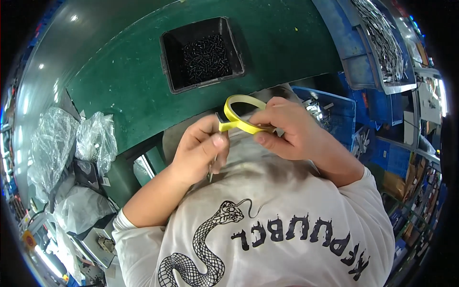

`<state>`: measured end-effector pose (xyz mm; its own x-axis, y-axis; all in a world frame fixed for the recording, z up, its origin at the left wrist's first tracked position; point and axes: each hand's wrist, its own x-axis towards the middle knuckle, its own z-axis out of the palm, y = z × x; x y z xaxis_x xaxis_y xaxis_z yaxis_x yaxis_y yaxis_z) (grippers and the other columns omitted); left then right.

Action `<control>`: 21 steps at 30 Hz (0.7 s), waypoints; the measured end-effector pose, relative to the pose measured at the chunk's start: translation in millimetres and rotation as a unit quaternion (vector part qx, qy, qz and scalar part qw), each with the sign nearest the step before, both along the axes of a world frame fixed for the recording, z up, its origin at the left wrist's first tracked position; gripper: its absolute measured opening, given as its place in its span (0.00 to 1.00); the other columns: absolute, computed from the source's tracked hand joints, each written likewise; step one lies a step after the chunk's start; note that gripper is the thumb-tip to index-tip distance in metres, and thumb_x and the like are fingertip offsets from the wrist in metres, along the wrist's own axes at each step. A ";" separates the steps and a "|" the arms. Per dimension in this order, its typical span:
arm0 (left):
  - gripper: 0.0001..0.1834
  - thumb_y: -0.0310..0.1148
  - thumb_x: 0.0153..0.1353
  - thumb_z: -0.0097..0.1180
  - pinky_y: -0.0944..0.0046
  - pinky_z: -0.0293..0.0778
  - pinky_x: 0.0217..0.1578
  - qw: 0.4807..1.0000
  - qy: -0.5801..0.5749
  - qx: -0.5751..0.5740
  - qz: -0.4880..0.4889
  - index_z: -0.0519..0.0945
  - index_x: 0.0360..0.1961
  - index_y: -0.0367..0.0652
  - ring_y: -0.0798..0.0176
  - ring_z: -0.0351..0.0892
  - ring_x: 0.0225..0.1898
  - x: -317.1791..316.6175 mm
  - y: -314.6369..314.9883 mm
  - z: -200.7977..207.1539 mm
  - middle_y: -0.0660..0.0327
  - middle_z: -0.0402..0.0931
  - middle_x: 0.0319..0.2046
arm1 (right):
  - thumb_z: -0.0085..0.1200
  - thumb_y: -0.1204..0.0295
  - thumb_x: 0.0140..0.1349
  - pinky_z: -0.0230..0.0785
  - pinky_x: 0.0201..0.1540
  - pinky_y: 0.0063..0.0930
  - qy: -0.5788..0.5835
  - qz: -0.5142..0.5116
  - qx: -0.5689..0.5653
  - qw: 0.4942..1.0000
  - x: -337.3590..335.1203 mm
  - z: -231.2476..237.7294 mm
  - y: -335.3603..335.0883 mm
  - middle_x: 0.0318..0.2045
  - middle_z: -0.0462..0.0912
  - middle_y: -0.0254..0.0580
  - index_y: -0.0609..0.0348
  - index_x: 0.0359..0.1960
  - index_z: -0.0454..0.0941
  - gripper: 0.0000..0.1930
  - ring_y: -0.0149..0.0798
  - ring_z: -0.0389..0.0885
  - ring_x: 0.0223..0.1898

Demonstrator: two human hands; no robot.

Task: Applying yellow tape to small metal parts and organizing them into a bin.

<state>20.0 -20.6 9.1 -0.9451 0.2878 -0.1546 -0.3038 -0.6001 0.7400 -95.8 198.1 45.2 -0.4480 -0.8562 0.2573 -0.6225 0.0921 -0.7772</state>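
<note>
In front of my chest, my right hand grips a roll of yellow tape, its fingers reaching into the ring and the thumb on its near side. My left hand is closed on a thin metal strip, whose lower end sticks out below the fingers. Above the left thumb and forefinger shows a small dark piece, and the tape's loose end lies against it. Whether the dark piece and the metal strip are one part I cannot tell; the fingers cover the middle.
A black bin of small dark parts stands on the green table ahead. To the right are a blue crate and a raised bin heaped with metal strips. Clear plastic bags lie at the left.
</note>
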 end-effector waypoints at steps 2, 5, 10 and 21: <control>0.09 0.29 0.69 0.54 0.75 0.59 0.15 1.000 0.009 0.023 0.011 0.66 0.44 0.40 0.75 0.65 0.16 -5.7 5.8 6.9 0.59 0.75 0.28 | 0.63 0.71 0.58 0.64 0.29 0.33 -0.001 -0.010 0.009 1.000 0.2 2.0 1.1 0.28 0.81 0.38 0.60 0.45 0.80 0.14 0.41 0.73 0.23; 0.08 0.22 0.69 0.49 0.72 0.69 0.18 0.994 -0.035 -0.068 0.072 0.65 0.47 0.39 0.74 0.70 0.21 -8.9 6.8 15.7 0.57 0.76 0.36 | 0.64 0.73 0.57 0.65 0.30 0.34 -0.008 -0.026 0.033 0.999 1.9 7.5 2.2 0.31 0.82 0.38 0.59 0.50 0.79 0.18 0.42 0.74 0.24; 0.08 0.25 0.72 0.46 0.69 0.78 0.31 0.984 -0.011 -0.132 0.116 0.71 0.49 0.36 0.71 0.76 0.34 -6.9 8.6 2.6 0.55 0.80 0.42 | 0.63 0.75 0.57 0.65 0.30 0.34 0.020 -0.014 0.004 1.000 0.3 3.9 5.1 0.31 0.83 0.37 0.57 0.53 0.79 0.20 0.42 0.74 0.23; 0.11 0.31 0.74 0.47 0.71 0.75 0.28 0.970 -0.019 -0.213 0.119 0.77 0.47 0.34 0.73 0.77 0.29 -5.8 9.3 4.4 0.59 0.82 0.35 | 0.61 0.73 0.59 0.67 0.33 0.34 0.081 -0.008 0.029 0.996 0.6 0.7 5.5 0.24 0.79 0.33 0.52 0.53 0.79 0.19 0.40 0.76 0.23</control>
<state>14.2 -11.3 13.5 -0.9682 -0.0350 -0.2478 -0.2264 -0.2998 0.9268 -95.2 203.6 45.9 -0.4180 -0.8653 0.2766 -0.7372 0.1451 -0.6599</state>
